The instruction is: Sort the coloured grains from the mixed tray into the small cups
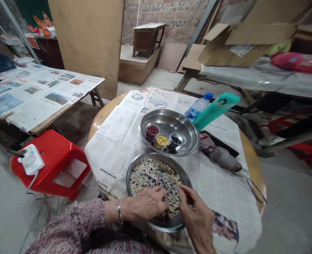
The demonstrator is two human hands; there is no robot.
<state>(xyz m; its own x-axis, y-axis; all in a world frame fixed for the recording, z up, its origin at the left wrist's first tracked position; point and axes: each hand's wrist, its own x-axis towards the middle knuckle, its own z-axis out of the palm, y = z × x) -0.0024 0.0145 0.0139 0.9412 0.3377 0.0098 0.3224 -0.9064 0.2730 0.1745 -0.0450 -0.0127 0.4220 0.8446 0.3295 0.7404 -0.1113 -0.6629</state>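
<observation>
A steel bowl [134, 160] near the table's front edge holds a mix of white grains [150, 173] with dark, red and yellow beans. My left hand [149, 203], a silver bangle at its wrist, reaches over this bowl with its fingers curled down at the grains. At the bowl's right side, my right hand [195, 211] has thumb and fingers drawn together; whatever lies between them is hidden. Behind, a wider steel basin [169, 118] carries three small clear cups: red beans [153, 130], yellow beans [161, 140] and black beans [176, 140].
Newspaper [110, 141] covers the round table. A water bottle [198, 106], a green long object [216, 109] and a grey bundle with cord [224, 158] lie right of the basin. On the left stands a red stool [57, 148] bearing a white power adapter [31, 160].
</observation>
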